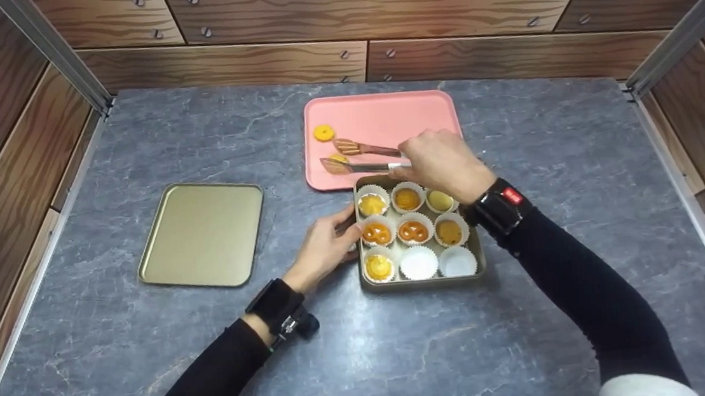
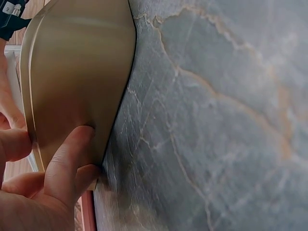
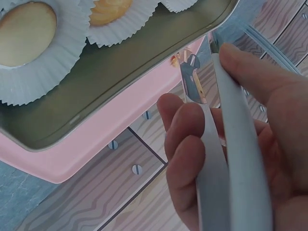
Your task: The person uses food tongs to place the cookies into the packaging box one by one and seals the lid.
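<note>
Tongs with pale handles are in the grip of the person's right hand, as I watch from my distant place. On this hand the fingers are curled around both handles, and the two tong arms stand narrowly apart. Their tips are over the pink tray, at its eight o'clock part, with one yellow cookie between them, partly hidden behind the lower tip; I cannot tell if the tips touch it. Another yellow cookie lies near, at nine o'clock on the same tray.

The tin stands on the worktop, at six o'clock from the tray and just beside it. The left hand touches the tin at its nine o'clock side. From the left wrist I see its fingers rather extended, pressing the outer wall, and the thumb near the rim.

Inside the tin I count nine paper cups in three rows. The far row carries a piped cookie, a ridged cookie and a pale oval cookie. The middle row has two pretzel cookies and, at three o'clock, a brown cookie. In the near row, a swirl cookie sits at seven o'clock, and the other two cups show their white inside.

A gold lid lies flat at nine o'clock from the tin, well apart.
</note>
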Available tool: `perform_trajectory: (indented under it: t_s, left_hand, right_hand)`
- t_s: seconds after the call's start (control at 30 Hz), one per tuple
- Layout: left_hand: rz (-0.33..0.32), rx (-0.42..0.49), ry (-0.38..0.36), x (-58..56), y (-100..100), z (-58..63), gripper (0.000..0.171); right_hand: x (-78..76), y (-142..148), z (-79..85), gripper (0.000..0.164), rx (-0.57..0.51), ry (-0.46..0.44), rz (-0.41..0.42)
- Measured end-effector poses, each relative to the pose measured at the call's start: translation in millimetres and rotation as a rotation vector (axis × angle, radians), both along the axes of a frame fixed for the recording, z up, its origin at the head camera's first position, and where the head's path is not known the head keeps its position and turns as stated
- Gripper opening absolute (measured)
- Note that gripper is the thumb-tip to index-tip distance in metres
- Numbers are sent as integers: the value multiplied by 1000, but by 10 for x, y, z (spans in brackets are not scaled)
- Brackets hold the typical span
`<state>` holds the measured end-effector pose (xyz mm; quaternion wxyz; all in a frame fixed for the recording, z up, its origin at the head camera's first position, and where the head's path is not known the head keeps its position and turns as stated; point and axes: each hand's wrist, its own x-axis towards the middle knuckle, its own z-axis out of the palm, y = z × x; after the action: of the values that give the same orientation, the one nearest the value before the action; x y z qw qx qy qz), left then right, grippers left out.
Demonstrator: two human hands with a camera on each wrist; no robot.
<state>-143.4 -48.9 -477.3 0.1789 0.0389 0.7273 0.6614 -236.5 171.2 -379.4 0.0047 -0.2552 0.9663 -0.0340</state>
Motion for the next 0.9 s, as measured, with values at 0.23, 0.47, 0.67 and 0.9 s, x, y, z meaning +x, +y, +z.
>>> perform_trajectory:
  t_s: [0.23,0.47,0.67,0.9]
  left_hand:
    - [-2,-8,4,1,5,10,60]
    - [1,-67,59,-5,4,12,58]
    - [3,-114,75,-9,3,8,58]
    - [5,-95,56,-15,-2,-9,58]
  right_hand:
    - [-2,48,-40,34,-25,-22,-7]
    - [2,108,-84,31,-62,-6,1]
    - [26,158,-107,29,-115,-49,-25]
    - [95,246,-35,28,-188,-80,-35]
